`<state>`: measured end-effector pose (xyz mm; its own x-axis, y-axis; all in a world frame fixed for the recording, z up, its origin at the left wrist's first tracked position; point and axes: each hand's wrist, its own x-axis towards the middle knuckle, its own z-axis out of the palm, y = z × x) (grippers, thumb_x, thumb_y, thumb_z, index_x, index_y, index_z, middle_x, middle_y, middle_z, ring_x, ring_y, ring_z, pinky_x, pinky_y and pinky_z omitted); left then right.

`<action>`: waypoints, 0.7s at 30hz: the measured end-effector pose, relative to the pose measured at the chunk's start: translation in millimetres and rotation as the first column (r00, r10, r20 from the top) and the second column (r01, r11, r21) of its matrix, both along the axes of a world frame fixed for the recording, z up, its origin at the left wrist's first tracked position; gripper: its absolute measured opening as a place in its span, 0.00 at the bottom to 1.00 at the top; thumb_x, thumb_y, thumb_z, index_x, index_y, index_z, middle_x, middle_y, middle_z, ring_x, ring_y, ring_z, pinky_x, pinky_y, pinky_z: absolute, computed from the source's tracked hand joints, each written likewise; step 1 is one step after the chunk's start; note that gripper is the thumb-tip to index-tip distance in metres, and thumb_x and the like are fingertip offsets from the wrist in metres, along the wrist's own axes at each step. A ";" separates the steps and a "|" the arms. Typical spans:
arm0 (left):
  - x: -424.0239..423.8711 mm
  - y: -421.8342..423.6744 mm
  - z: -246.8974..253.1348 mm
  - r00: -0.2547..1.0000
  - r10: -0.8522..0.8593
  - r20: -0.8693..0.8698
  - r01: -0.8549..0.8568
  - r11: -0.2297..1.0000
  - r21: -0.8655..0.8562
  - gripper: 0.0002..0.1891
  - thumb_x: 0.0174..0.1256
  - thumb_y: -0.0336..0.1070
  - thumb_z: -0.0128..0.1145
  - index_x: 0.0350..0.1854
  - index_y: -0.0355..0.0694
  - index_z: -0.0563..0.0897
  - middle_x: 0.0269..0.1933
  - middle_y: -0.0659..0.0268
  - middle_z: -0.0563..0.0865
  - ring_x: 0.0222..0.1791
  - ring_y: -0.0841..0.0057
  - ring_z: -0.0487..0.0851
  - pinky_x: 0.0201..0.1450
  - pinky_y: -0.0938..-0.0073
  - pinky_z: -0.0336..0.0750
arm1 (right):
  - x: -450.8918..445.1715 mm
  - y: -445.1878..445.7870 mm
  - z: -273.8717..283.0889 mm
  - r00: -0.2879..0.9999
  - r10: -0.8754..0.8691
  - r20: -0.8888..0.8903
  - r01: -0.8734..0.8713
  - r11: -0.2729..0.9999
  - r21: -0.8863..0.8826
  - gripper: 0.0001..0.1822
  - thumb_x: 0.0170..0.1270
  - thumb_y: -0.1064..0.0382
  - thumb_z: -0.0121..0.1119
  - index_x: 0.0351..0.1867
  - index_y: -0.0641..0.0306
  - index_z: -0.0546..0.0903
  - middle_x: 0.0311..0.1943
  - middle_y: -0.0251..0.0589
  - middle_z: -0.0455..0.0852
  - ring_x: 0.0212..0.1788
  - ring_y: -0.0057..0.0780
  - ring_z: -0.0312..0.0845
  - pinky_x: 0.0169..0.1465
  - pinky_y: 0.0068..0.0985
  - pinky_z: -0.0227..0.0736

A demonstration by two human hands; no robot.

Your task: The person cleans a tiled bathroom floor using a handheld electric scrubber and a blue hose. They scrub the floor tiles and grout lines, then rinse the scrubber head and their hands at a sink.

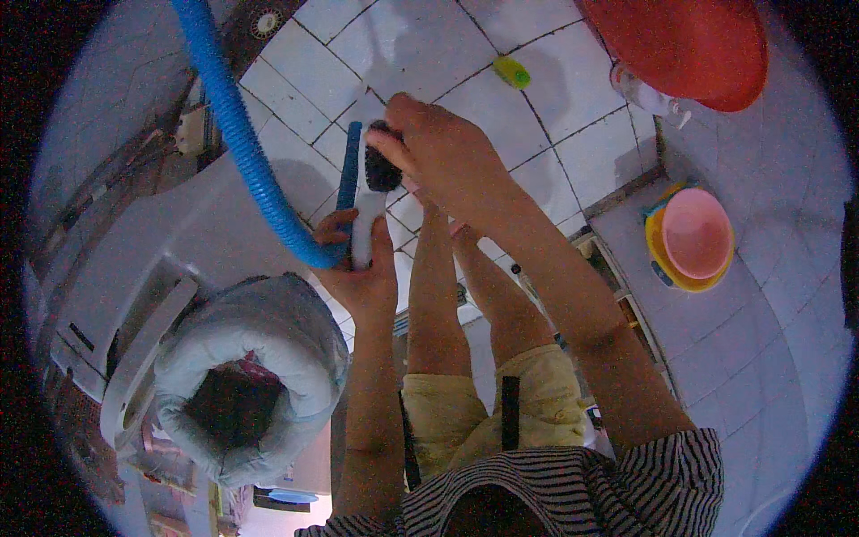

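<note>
My left hand is closed around the lower end of a white, flat, long piece and a blue part beside it. A blue corrugated hose curves down from the upper left to this hand. A straight blue strip stands up along the white piece. My right hand grips a black, bristly-looking object, possibly a brush, at the upper end of the white piece. Whether the two touch cannot be told.
Left of my forearm stands a bag-like container with a rolled pale rim. A red basin is at the upper right, above a clear bottle. A green object lies on the floor tiles. Pink and yellow bowls sit at the right.
</note>
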<state>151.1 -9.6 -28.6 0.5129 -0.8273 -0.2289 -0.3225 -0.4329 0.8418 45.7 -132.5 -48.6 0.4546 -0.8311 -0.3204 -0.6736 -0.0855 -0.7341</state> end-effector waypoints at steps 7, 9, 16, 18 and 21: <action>5.2 3.3 -1.9 0.999 0.049 -0.021 -0.048 0.999 0.018 0.22 0.49 0.21 0.63 0.38 0.39 0.61 0.45 0.55 0.74 0.44 0.69 0.75 0.43 0.73 0.76 | -4.1 -5.9 -9.2 0.872 -0.378 0.311 0.168 0.827 0.536 0.08 0.65 0.58 0.48 0.33 0.60 0.70 0.22 0.41 0.75 0.27 0.31 0.76 0.29 0.26 0.69; 5.8 -0.1 -1.0 0.991 0.095 -0.093 -0.094 0.995 0.018 0.22 0.49 0.21 0.63 0.38 0.39 0.61 0.45 0.56 0.74 0.44 0.69 0.75 0.44 0.72 0.76 | -11.6 -1.2 -11.4 0.559 -0.740 0.374 0.131 0.524 0.841 0.08 0.66 0.58 0.48 0.33 0.60 0.70 0.21 0.40 0.75 0.26 0.27 0.75 0.29 0.25 0.68; 7.7 -6.2 0.6 0.996 0.069 -0.057 -0.072 0.996 -0.048 0.22 0.51 0.22 0.63 0.39 0.38 0.61 0.43 0.57 0.74 0.43 0.70 0.76 0.44 0.73 0.76 | 2.5 11.4 -0.8 0.942 -0.263 0.209 0.224 0.956 0.190 0.09 0.63 0.59 0.51 0.33 0.62 0.70 0.22 0.40 0.76 0.25 0.31 0.76 0.28 0.26 0.69; 8.0 -8.3 2.4 0.999 0.031 0.005 -0.031 0.999 -0.004 0.21 0.51 0.22 0.62 0.39 0.38 0.61 0.42 0.58 0.74 0.42 0.71 0.76 0.43 0.74 0.76 | 8.8 11.8 -11.2 0.994 -0.073 0.085 0.080 0.993 -0.088 0.09 0.62 0.59 0.52 0.33 0.63 0.70 0.23 0.42 0.77 0.26 0.37 0.77 0.29 0.29 0.71; 11.0 -7.6 2.5 0.995 -0.028 0.096 0.023 0.999 0.046 0.21 0.51 0.21 0.62 0.39 0.38 0.61 0.42 0.58 0.75 0.42 0.71 0.76 0.42 0.74 0.76 | 8.3 9.0 -20.7 0.998 0.057 0.002 -0.056 0.979 -0.198 0.09 0.60 0.60 0.53 0.32 0.63 0.70 0.24 0.44 0.79 0.29 0.44 0.78 0.31 0.32 0.72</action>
<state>162.0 -17.2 -26.0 0.5133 -0.8306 -0.2159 -0.4132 -0.4597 0.7861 54.1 -123.5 -69.3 0.5047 -0.8505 -0.1480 -0.6576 -0.2677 -0.7042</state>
